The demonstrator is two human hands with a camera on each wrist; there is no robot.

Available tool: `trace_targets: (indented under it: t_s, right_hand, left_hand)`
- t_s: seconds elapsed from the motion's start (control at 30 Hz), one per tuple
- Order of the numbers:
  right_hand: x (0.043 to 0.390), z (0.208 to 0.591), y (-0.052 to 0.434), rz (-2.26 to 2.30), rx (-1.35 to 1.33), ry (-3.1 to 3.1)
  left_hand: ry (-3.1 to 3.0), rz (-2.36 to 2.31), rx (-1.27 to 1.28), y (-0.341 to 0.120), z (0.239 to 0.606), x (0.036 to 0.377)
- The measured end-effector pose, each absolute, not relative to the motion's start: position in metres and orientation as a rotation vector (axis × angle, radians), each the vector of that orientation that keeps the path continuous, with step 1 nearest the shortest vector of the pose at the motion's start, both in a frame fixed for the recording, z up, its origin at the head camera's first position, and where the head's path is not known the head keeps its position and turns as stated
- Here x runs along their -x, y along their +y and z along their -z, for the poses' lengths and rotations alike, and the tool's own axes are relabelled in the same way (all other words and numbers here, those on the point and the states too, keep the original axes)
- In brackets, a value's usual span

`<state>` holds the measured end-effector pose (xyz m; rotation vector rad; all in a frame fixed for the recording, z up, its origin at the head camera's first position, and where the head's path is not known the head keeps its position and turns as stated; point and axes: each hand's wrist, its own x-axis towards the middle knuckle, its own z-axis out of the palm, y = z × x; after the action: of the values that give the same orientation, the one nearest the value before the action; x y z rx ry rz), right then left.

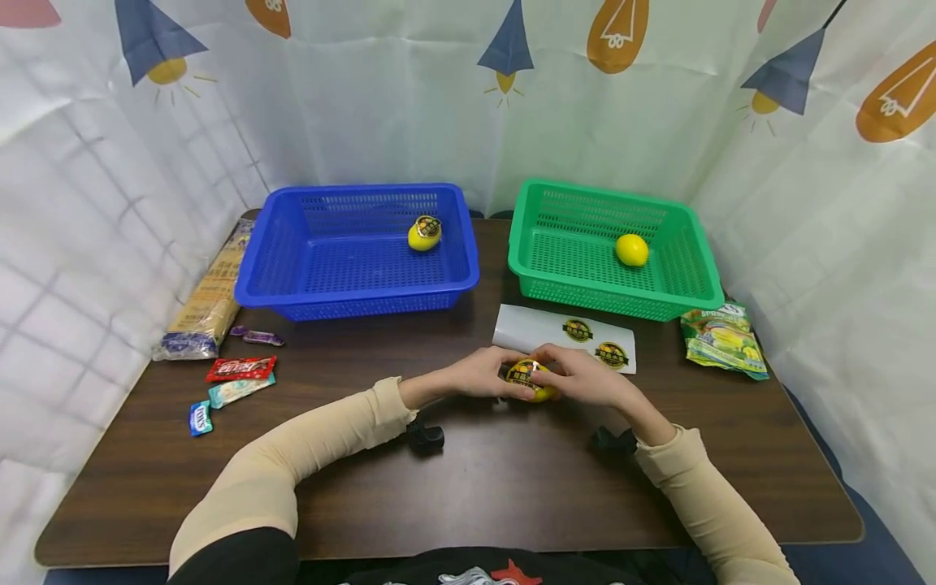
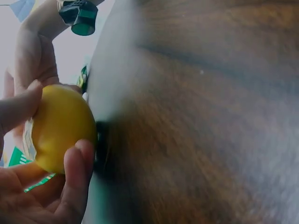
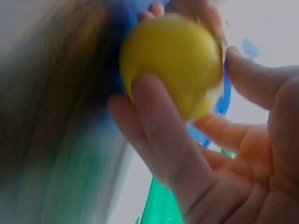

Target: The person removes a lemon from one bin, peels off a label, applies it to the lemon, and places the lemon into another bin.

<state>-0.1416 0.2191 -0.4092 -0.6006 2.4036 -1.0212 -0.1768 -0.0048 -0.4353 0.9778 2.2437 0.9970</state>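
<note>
Both hands hold one yellow lemon (image 1: 543, 396) low over the front middle of the table. A round black-and-yellow label (image 1: 522, 373) covers its upper side. My left hand (image 1: 483, 374) grips the lemon from the left, and my right hand (image 1: 587, 379) holds it from the right, thumb by the label. In the left wrist view the lemon's (image 2: 65, 126) bare side faces the camera, with the label's edge at its left. The right wrist view shows fingers (image 3: 161, 121) under the lemon (image 3: 173, 60). Just behind the hands lies a white sheet (image 1: 537, 325) bearing two similar labels.
A blue basket (image 1: 358, 305) with a labelled lemon (image 1: 424, 234) stands at back left. At back right, a green basket (image 1: 607, 302) holds a plain lemon (image 1: 632, 250). A long packet (image 1: 208, 296) and several small snacks, including a red one (image 1: 241, 369), lie left; a green bag (image 1: 725, 340) lies right.
</note>
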Motion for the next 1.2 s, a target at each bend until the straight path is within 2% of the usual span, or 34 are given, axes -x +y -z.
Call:
trace_targets:
  t_s: [0.37,1.2]
  right_hand:
    - [0.139,0.409,0.203,0.908,0.546,2.659]
    - [0.145,0.417,0.211,1.251,0.441,2.492]
  left_hand:
    - [2.368,-0.97,-1.036,-0.004,0.438,0.175]
    - [2.612,-0.902,-1.079,0.004,0.434,0.155]
